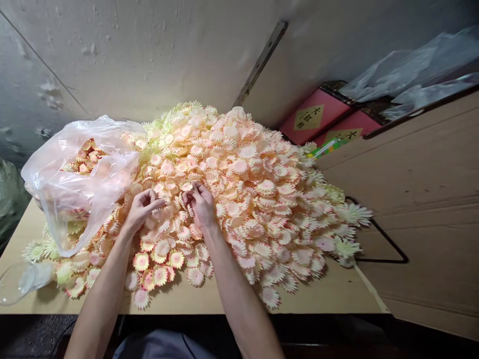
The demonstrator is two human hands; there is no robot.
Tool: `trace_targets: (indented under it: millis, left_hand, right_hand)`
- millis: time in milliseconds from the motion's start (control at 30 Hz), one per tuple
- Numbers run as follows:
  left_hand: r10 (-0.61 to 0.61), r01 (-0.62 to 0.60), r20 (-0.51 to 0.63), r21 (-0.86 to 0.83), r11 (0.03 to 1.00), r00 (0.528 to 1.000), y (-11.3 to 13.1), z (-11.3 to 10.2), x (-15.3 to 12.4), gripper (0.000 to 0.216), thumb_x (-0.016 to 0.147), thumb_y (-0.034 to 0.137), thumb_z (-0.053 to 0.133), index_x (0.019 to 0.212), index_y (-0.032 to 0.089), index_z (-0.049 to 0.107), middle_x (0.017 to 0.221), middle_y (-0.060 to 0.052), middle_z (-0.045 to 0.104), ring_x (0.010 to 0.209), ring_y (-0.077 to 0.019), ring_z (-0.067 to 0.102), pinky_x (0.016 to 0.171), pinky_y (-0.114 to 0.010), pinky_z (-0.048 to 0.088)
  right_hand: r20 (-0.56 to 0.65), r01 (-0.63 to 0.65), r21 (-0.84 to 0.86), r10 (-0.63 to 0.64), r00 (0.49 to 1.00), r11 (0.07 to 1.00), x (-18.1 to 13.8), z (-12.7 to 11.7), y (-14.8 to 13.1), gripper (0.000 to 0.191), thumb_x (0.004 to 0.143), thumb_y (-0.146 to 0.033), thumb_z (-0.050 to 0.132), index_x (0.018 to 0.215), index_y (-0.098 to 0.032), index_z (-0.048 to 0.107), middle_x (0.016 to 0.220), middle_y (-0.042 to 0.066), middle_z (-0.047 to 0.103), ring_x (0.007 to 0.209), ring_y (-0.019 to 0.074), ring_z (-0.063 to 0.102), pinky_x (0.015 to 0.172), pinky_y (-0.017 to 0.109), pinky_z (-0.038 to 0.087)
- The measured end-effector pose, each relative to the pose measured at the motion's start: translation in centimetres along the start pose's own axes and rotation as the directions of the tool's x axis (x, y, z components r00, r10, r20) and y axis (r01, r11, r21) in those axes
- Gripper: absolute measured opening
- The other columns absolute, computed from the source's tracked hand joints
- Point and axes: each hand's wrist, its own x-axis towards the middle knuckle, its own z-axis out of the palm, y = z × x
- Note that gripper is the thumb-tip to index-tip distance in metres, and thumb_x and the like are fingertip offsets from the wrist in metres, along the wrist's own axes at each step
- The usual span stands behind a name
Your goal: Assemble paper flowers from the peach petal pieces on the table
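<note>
A large heap of pale pink and cream artificial flowers [239, 167], round with fringed, red-tipped edges, covers the middle of the table. Over its left part is my left hand [144, 207], fingers curled and thumb pointing right; whatever it may hold is too small to make out. A short way to the right, my right hand [201, 203] has its fingers bent in a pinch. At its fingertips is a small cream artificial flower [186, 187], which it seems to grip. Yellower flowers with redder edges [160, 274] lie near the front, between my forearms.
On the left, a translucent plastic bag [108, 192] holds more red-edged flowers. A clear plastic cup [17, 284] lies at the table's [179, 301] front left. Cardboard [419, 199] stands along the right, with red boxes [309, 117] behind. A wall [149, 55] rises at the back.
</note>
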Motion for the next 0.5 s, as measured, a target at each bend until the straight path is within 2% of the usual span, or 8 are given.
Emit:
trace_targets:
  millis: [100, 167, 267, 367, 500]
  left_hand:
    - [0.067, -0.067, -0.035, -0.005, 0.998, 0.997, 0.2, 0.3, 0.1, 0.034, 0.07, 0.035, 0.08, 0.074, 0.017, 0.051, 0.068, 0.005, 0.046, 0.061, -0.0078, 0.042, 0.061, -0.02, 0.038]
    - [0.086, -0.086, 0.008, 0.014, 0.996, 0.996, 0.4, 0.2, 0.1, 0.027, 0.072, 0.035, 0.078, 0.08, 0.016, 0.059, 0.073, 0.002, 0.053, 0.067, -0.0102, 0.049, 0.066, -0.022, 0.042]
    - [0.07, -0.074, 0.083, 0.047, 0.996, 0.994, 0.8, 0.2, 0.0, 0.025, 0.075, 0.037, 0.075, 0.079, 0.014, 0.068, 0.08, -0.004, 0.062, 0.078, -0.015, 0.057, 0.075, -0.025, 0.047]
    - [0.019, -0.021, 0.085, 0.029, 0.999, 0.996, 1.0, 0.5, -0.1, 0.03, 0.073, 0.041, 0.077, 0.083, 0.013, 0.071, 0.083, -0.006, 0.067, 0.081, -0.0167, 0.06, 0.076, -0.027, 0.049]
    - [-0.017, 0.017, 0.072, 0.002, 1.0, 0.997, 0.7, 0.8, -0.1, 0.032, 0.071, 0.041, 0.08, 0.081, 0.013, 0.069, 0.078, -0.004, 0.066, 0.072, -0.0137, 0.059, 0.071, -0.025, 0.049]
  right_hand:
    - [0.022, 0.058, -0.05, -0.057, 0.998, 0.997, -0.4, 0.2, 0.3, 0.03, 0.083, -0.051, 0.064, 0.084, -0.025, 0.049, 0.059, -0.006, 0.046, 0.052, 0.0106, 0.043, 0.049, 0.024, 0.036]
    - [0.056, 0.092, -0.12, -0.086, 0.995, 0.988, -0.8, 0.4, 0.6, 0.028, 0.084, -0.051, 0.064, 0.085, -0.025, 0.053, 0.062, -0.006, 0.046, 0.053, 0.0103, 0.043, 0.049, 0.023, 0.036]
    - [0.172, 0.134, -0.232, -0.095, 0.98, 0.963, -1.3, 0.6, 1.0, 0.025, 0.085, -0.048, 0.064, 0.088, -0.024, 0.059, 0.07, -0.003, 0.052, 0.059, 0.0106, 0.046, 0.054, 0.023, 0.04]
    - [0.243, 0.171, -0.275, -0.104, 0.964, 0.946, -1.6, 0.7, 1.2, 0.023, 0.086, -0.046, 0.065, 0.09, -0.024, 0.063, 0.083, 0.0, 0.06, 0.071, 0.0129, 0.055, 0.065, 0.025, 0.046]
    - [0.269, 0.177, -0.275, -0.101, 0.958, 0.945, -1.6, 0.7, 1.2, 0.02, 0.085, -0.044, 0.067, 0.09, -0.024, 0.066, 0.087, 0.002, 0.066, 0.079, 0.0155, 0.061, 0.072, 0.027, 0.049]
